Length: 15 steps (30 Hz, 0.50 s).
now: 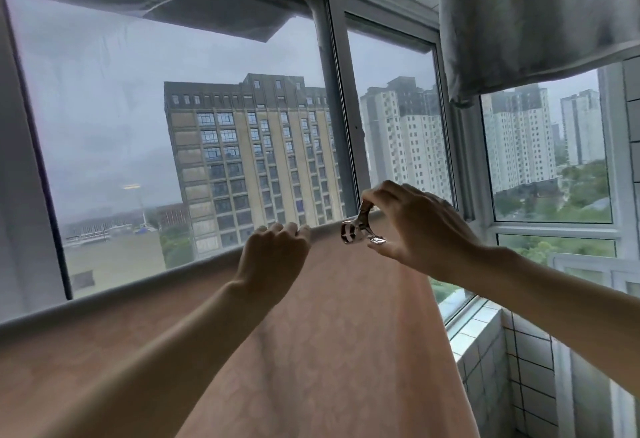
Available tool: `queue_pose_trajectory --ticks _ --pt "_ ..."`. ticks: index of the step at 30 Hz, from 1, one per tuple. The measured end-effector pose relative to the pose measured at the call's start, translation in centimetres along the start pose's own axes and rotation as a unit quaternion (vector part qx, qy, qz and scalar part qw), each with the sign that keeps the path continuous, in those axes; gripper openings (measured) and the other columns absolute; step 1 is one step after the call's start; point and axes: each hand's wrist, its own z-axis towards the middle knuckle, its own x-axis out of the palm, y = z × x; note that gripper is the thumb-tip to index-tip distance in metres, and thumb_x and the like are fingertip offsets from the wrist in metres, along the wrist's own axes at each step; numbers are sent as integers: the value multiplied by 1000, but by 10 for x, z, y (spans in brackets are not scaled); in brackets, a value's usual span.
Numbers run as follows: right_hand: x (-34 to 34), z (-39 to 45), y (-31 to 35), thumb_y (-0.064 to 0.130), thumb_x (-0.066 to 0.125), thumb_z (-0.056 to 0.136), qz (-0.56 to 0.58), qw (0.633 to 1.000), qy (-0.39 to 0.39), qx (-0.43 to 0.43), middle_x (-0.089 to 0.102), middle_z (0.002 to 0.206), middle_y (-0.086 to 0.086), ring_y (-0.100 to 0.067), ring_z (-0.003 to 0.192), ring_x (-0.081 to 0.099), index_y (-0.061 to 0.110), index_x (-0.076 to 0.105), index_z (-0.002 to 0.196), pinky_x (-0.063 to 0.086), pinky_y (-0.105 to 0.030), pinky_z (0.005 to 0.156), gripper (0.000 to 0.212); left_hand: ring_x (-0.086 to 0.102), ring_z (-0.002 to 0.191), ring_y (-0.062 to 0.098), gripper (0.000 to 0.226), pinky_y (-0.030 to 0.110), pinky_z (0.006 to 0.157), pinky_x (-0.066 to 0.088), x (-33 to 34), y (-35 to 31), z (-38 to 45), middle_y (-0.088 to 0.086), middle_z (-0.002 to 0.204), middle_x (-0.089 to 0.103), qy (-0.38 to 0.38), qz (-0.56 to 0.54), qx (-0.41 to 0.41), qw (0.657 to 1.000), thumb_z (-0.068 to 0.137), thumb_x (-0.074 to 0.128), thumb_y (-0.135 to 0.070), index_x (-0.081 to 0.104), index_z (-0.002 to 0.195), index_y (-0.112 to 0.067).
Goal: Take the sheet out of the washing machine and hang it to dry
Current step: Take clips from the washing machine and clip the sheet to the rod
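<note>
Grey cloth (533,11) hanging at 1 o'clock, window frame (341,108) behind, left hand (277,250) gripping peach patterned sheet (311,333) over rail, right hand (415,226) pinching shiny metal clip (358,228), jaws spread.

The sheet (346,333) is pale peach-pink with a faint woven pattern. It is draped over a horizontal grey rail (138,287) that runs from lower left toward the centre, and hangs smoothly down across the lower half of the frame.

Open air lies between the rail (138,285) and the window (173,126) behind. A grey cloth (536,15) hangs overhead at right, above a tiled wall (512,368) closing off the lower corner.
</note>
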Motion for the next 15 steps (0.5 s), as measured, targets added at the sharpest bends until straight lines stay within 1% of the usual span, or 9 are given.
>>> queue_pose_trajectory --ticks 3,5,8,11,15 --pt "1 7 -16 34 76 76 4 1000 4 -14 53 132 5 -18 113 55 17 45 138 47 -36 96 72 69 81 17 23 33 71 56 -1 -9 9 -2 93 71 -6 -38 -30 999 97 56 -29 63 116 -18" --pt "2 12 -24 29 78 75 5 1000 -1 -31 56 130 4 -19 111 56 16 47 137 48 -37 95 71 69 86 17 25 34 74 57 -2 -14 14 -2 98 70 -13 -49 -47 998 99 51 -30 61 119 -20" --pt "3 21 -35 26 79 74 11 999 -12 -45 59 127 4 -17 108 57 17 51 135 49 -37 93 68 68 86 18 25 34 74 57 -7 -21 19 -3 95 69 -8 -49 -68 996 99 48 -33 61 117 -22" --pt "8 32 -44 24 79 74 24 999 -6 -46 59 129 2 -17 112 55 16 50 135 50 -37 93 67 68 81 16 22 34 71 57 -7 -23 20 -5 91 69 -6 -45 -74 996 99 49 -33 62 116 -26" --pt "17 47 -48 7 76 76 57 997 -1 -55 60 126 1 -18 112 55 17 55 130 50 -37 93 59 68 82 20 26 32 70 53 -7 -22 21 -4 94 69 -6 -44 -82 996 100 43 -36 62 116 -29"
